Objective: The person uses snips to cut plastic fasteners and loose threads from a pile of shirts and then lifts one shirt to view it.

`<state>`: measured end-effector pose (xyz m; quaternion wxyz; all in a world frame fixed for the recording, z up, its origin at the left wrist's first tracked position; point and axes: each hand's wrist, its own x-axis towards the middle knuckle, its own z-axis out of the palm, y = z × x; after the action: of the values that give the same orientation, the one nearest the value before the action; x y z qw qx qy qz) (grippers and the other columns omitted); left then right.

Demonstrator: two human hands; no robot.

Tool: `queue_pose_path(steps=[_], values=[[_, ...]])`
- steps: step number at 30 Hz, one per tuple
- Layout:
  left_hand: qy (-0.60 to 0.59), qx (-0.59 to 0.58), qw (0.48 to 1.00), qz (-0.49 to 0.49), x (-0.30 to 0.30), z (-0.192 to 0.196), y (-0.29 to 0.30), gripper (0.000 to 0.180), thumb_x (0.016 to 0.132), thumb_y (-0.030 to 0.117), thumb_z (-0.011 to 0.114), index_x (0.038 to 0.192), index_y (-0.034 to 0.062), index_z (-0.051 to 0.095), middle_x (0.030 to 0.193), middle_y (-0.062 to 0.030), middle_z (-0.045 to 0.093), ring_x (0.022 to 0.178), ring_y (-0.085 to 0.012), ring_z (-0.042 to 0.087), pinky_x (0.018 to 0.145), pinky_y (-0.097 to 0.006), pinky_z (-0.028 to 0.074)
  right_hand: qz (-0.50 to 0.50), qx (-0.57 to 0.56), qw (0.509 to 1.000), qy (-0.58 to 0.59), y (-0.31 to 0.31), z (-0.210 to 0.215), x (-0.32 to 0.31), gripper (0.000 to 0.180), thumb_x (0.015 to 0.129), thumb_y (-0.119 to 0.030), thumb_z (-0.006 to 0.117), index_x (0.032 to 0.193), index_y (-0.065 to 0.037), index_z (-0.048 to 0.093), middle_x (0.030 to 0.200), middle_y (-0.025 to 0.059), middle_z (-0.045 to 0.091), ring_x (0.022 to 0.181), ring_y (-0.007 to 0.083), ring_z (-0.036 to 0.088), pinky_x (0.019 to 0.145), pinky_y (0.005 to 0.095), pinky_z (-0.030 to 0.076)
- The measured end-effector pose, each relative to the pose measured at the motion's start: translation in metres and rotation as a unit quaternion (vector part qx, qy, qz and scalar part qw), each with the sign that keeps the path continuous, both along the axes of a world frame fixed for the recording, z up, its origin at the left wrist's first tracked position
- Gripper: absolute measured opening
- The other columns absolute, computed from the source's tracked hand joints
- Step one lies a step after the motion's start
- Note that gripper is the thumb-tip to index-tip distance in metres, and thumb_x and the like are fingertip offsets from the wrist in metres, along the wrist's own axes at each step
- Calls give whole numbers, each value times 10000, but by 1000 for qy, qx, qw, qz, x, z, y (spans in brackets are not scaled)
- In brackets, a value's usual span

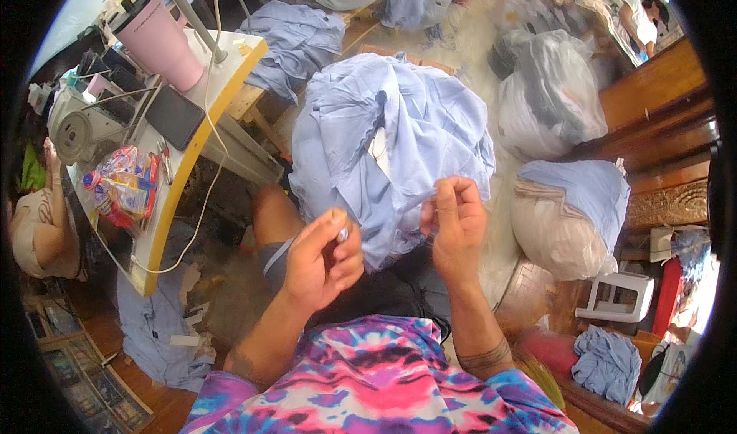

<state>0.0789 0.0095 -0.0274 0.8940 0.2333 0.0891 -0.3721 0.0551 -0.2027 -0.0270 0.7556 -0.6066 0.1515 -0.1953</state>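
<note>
In front of me a large heap of light blue cloth bulges up, with a white tag in a dark-edged opening near its middle. My left hand is closed at the heap's near left side. A small shiny bluish bit shows between its fingers, too little to name. My right hand pinches thumb and forefinger together over the heap's near right edge. Whether cloth or a thread is in that pinch, I cannot make out. The two hands are apart at similar height.
To the left stands a yellow-edged table with a pink tumbler, a phone and a plastic packet. Filled plastic bags and a white stool are on the right. Blue cloth lies on the floor at lower left.
</note>
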Motion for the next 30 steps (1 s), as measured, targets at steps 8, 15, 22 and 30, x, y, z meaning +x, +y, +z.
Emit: queue_pose_path(steps=[8, 15, 22, 30], values=[[-113, 114, 987, 0, 14, 7, 0, 257, 1095, 324, 494, 890, 175, 448, 712, 20, 387, 485, -76, 341, 409, -246, 353, 124, 33, 992, 7, -7, 24, 9, 228, 1132, -289, 501, 1080, -68, 485, 741, 10, 537, 583, 64, 489, 501, 219, 384], [-85, 130, 988, 20, 15, -21, 15, 263, 1086, 323, 533, 892, 171, 441, 710, 21, 373, 482, -69, 309, 398, -247, 339, 65, -95, 990, 85, -49, 28, 35, 186, 1104, -283, 542, 1069, -101, 528, 691, -66, 477, 568, 44, 421, 496, 242, 340], [-28, 179, 977, 110, 14, -32, 47, 282, 1090, 328, 521, 866, 181, 431, 686, 51, 337, 469, -48, 272, 384, -238, 288, 16, -131, 991, 12, -98, 45, 67, 202, 1106, -288, 548, 1079, -88, 530, 678, -72, 453, 533, 33, 390, 465, 231, 315], [-79, 155, 978, 119, 19, -19, 76, 285, 1093, 314, 521, 855, 195, 420, 674, 53, 343, 466, -47, 284, 365, -236, 300, -11, -299, 953, -41, -146, 82, 110, 188, 1089, -290, 583, 1059, -110, 535, 686, -69, 448, 528, 23, 360, 456, 216, 277]])
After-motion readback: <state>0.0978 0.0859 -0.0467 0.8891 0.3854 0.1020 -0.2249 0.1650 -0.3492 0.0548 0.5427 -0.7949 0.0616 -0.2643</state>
